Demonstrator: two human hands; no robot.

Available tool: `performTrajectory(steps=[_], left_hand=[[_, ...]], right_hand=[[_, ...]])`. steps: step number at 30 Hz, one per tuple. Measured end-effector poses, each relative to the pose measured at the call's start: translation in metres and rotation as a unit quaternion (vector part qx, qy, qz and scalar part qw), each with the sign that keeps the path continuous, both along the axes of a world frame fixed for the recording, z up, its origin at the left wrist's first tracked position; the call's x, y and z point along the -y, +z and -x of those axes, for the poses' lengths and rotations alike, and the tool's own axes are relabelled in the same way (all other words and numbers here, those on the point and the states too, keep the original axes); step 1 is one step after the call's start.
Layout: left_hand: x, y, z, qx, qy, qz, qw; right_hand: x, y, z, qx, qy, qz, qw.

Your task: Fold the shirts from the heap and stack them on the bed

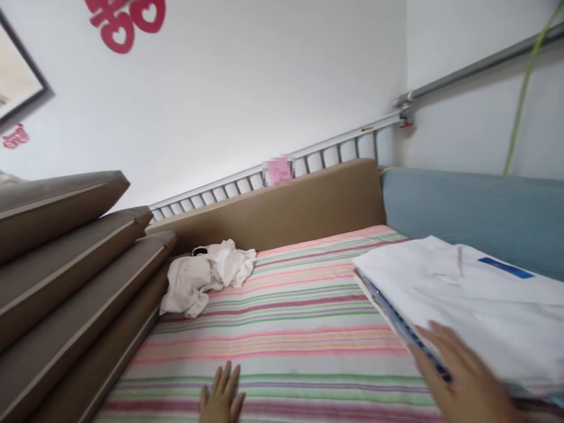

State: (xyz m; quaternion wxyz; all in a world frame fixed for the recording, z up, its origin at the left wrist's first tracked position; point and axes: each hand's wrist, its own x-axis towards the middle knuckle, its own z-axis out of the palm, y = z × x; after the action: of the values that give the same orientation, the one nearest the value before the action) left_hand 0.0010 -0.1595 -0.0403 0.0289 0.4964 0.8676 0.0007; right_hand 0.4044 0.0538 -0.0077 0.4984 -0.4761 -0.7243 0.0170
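Note:
My left hand [221, 395] is at the bottom of the view, fingers spread over the striped bedsheet [291, 352], holding nothing. On the right lies a flat pile of folded white clothes [440, 276] with a blue strip on top. My right hand [462, 370], slightly blurred, is at the pile's near left edge. Its fingers stretch out over the white cloth, and its thumb runs beside a dark dotted band along that edge. Whether the palm presses on the pile I cannot tell.
A crumpled white cloth [207, 276] lies at the bed's far left. Stacked brown-grey cushions [74, 276] rise on the left. A brown padded board [282, 211] stands before a white radiator [339, 154]; a blue-grey padded board [467, 202] borders the right. A pipe [476, 67] runs along the wall.

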Motion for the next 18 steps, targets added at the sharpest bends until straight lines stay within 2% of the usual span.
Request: performTrajectory(steps=[2,4,7,9,11,14,16,18], left_hand=[[0.028,-0.019,0.020,-0.035,0.023,-0.044,0.998],[0.038,-0.032,0.024,-0.067,0.030,-0.084,0.994],[0.037,-0.043,0.020,-0.090,0.035,-0.122,0.988],[0.035,-0.044,0.018,-0.075,0.033,-0.133,0.988],[0.035,-0.038,0.021,-0.031,0.016,-0.128,0.991],[0.030,-0.015,0.041,0.019,-0.024,-0.125,0.992],[0.019,0.005,0.067,-0.003,-0.020,-0.120,0.993],[0.001,0.025,0.102,-0.046,0.009,-0.100,0.994]], right_hand=[[0.016,-0.017,0.048,0.058,0.086,-0.008,0.995],[0.030,-0.045,0.098,0.127,0.130,0.024,0.983],[0.042,-0.084,0.153,0.199,0.138,0.042,0.969],[0.043,-0.099,0.169,0.219,0.128,0.020,0.967],[0.040,-0.105,0.174,0.227,0.118,-0.009,0.967],[0.035,-0.107,0.170,0.245,0.109,-0.034,0.963],[0.032,-0.109,0.167,0.262,0.106,-0.046,0.958],[0.030,-0.110,0.164,0.278,0.108,-0.062,0.952]])
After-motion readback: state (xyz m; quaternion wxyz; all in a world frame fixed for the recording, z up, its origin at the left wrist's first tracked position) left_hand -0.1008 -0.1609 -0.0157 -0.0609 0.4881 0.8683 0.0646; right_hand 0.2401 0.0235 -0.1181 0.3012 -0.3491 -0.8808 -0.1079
